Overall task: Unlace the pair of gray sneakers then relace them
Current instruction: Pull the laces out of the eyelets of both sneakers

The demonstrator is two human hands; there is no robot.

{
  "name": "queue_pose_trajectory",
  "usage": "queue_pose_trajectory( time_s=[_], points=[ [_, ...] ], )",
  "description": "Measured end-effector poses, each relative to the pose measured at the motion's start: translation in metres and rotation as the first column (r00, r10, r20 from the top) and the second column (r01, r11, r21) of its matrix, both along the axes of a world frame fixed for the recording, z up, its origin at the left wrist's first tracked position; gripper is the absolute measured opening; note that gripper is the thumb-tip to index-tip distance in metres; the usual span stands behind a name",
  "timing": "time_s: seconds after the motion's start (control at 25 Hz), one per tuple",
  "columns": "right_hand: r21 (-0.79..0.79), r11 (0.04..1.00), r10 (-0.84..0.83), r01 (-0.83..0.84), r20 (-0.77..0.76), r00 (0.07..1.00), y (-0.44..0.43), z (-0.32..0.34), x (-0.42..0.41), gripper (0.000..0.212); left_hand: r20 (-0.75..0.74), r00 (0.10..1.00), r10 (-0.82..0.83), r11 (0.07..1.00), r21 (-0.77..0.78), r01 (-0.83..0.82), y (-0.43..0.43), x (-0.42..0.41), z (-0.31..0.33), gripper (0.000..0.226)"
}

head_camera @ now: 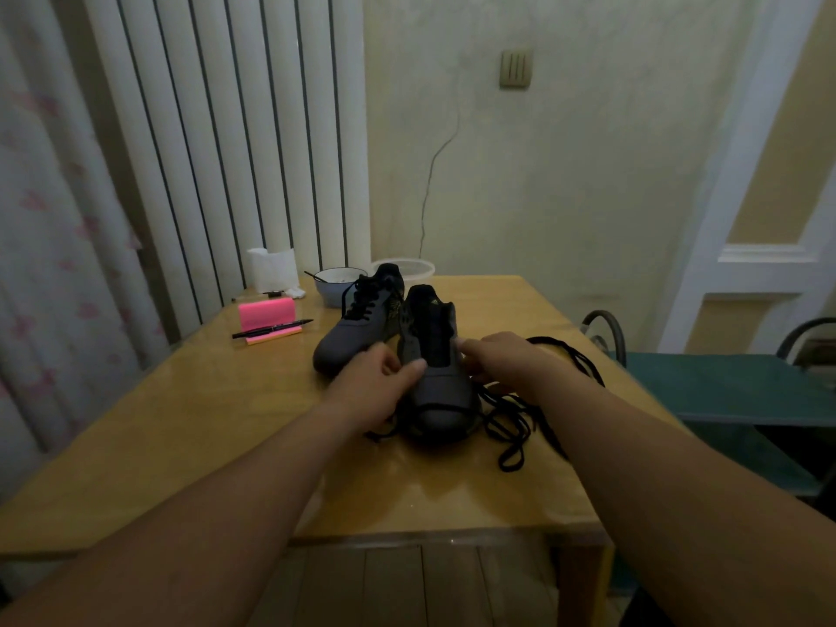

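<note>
Wooden table (190, 427) before a pale wall, two gray sneakers at centre.
Head view: left hand (375, 382) and right hand (502, 355) flank the near sneaker (441, 395), fingertips touching its sides; whether either pinches the loose black lace (511, 427) is unclear. Far-left sneaker (362, 328) remains laced.

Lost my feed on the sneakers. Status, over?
Left hand and right hand on near sneaker, laces out. Black lace loose on table. Far sneaker laced.
</note>
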State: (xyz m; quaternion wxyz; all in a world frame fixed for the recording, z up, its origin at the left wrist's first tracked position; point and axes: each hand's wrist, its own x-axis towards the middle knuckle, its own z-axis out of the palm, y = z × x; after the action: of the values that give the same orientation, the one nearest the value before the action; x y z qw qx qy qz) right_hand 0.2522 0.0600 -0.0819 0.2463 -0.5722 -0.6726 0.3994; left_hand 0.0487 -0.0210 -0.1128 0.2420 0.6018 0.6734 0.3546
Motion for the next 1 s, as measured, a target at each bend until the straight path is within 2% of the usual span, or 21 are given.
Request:
queue_pose_trajectory(
  time_s=[0.08, 0.16, 0.2, 0.24, 0.28, 0.32, 0.4, 0.48, 0.56, 0.6, 0.68, 0.72, 0.76, 0.8, 0.84, 0.88, 0.92, 0.96, 1.0],
  points=[
    [0.042, 0.999, 0.020, -0.023, 0.048, 0.999, -0.002, -0.002, 0.001, 0.052, -0.056, 0.992, -0.115, 0.992, -0.060, 0.112, 0.003, 0.005, 0.002, 0.031],
    [0.138, 0.989, 0.027, -0.048, 0.154, 0.988, -0.004, -0.004, -0.002, 0.052, 0.025, 0.994, -0.111, 0.994, 0.003, 0.110, 0.001, 0.002, 0.003, 0.031],
    [0.173, 0.983, 0.021, -0.057, 0.203, 0.979, -0.005, -0.005, -0.004, 0.050, 0.119, 0.992, -0.037, 0.998, 0.048, 0.032, 0.000, -0.002, 0.004, 0.034],
    [0.195, 0.979, 0.012, -0.061, 0.241, 0.970, -0.004, -0.008, -0.006, 0.047, 0.273, 0.960, 0.059, 0.992, 0.095, -0.088, -0.002, -0.007, 0.004, 0.037],
    [0.203, 0.977, 0.009, -0.066, 0.267, 0.964, -0.005, -0.011, -0.008, 0.045, 0.428, 0.893, 0.137, 0.973, 0.111, -0.203, -0.002, -0.013, 0.001, 0.039],
    [0.216, 0.973, 0.011, -0.075, 0.284, 0.959, -0.006, -0.012, -0.009, 0.044, 0.464, 0.865, 0.192, 0.953, 0.121, -0.276, -0.003, -0.018, -0.001, 0.039],
    [0.209, 0.970, 0.058, -0.122, 0.286, 0.956, -0.008, -0.008, -0.006, 0.046, 0.195, 0.948, 0.252, 0.949, 0.145, -0.282, -0.006, -0.020, -0.008, 0.041],
    [0.202, 0.969, 0.091, -0.145, 0.254, 0.963, -0.013, 0.004, 0.005, 0.058, -0.054, 0.960, 0.274, 0.947, 0.190, -0.259, -0.011, -0.014, -0.014, 0.053],
    [0.139, 0.974, 0.130, -0.181, 0.310, 0.942, -0.024, 0.019, 0.022, 0.068, -0.162, 0.956, 0.246, 0.926, 0.330, -0.183, -0.016, -0.002, -0.008, 0.054],
    [0.068, 0.968, 0.192, -0.240, 0.411, 0.891, -0.029, 0.024, 0.032, 0.066, -0.183, 0.963, 0.196, 0.913, 0.392, -0.111, -0.019, 0.006, 0.000, 0.050],
    [-0.138, 0.911, 0.388, -0.388, 0.602, 0.697, -0.041, 0.025, 0.046, 0.043, -0.243, 0.968, 0.066, 0.901, 0.431, 0.047, -0.025, 0.022, 0.007, 0.047],
    [-0.195, 0.880, 0.454, -0.432, 0.614, 0.646, -0.045, 0.026, 0.048, 0.030, -0.319, 0.948, -0.008, 0.907, 0.396, 0.141, -0.027, 0.031, 0.012, 0.050],
    [-0.179, 0.871, 0.472, -0.458, 0.566, 0.676, -0.049, 0.032, 0.048, 0.021, -0.407, 0.910, -0.083, 0.914, 0.332, 0.232, -0.033, 0.041, 0.019, 0.055],
    [-0.111, 0.879, 0.456, -0.465, 0.484, 0.747, -0.051, 0.043, 0.047, 0.017, -0.433, 0.883, -0.181, 0.922, 0.238, 0.306, -0.037, 0.052, 0.026, 0.062],
    [-0.032, 0.895, 0.423, -0.444, 0.374, 0.826, -0.051, 0.057, 0.044, 0.017, -0.360, 0.887, -0.290, 0.927, 0.126, 0.354, -0.040, 0.064, 0.033, 0.069],
    [0.041, 0.907, 0.397, -0.418, 0.240, 0.886, -0.051, 0.075, 0.041, 0.019, -0.163, 0.912, -0.375, 0.918, 0.073, 0.391, -0.042, 0.075, 0.041, 0.076],
    [0.103, 0.916, 0.377, -0.388, 0.111, 0.919, -0.052, 0.095, 0.037, 0.021, 0.086, 0.907, -0.413, 0.909, 0.095, 0.405, -0.039, 0.083, 0.048, 0.073],
    [0.166, 0.925, 0.350, -0.343, -0.013, 0.937, -0.055, 0.113, 0.032, 0.022, 0.264, 0.875, -0.406, 0.914, 0.147, 0.379, -0.033, 0.088, 0.053, 0.060],
    [0.222, 0.933, 0.320, -0.284, -0.148, 0.936, -0.055, 0.127, 0.026, 0.022, 0.364, 0.851, -0.378, 0.925, 0.184, 0.332, -0.026, 0.088, 0.058, 0.042]
  ],
)
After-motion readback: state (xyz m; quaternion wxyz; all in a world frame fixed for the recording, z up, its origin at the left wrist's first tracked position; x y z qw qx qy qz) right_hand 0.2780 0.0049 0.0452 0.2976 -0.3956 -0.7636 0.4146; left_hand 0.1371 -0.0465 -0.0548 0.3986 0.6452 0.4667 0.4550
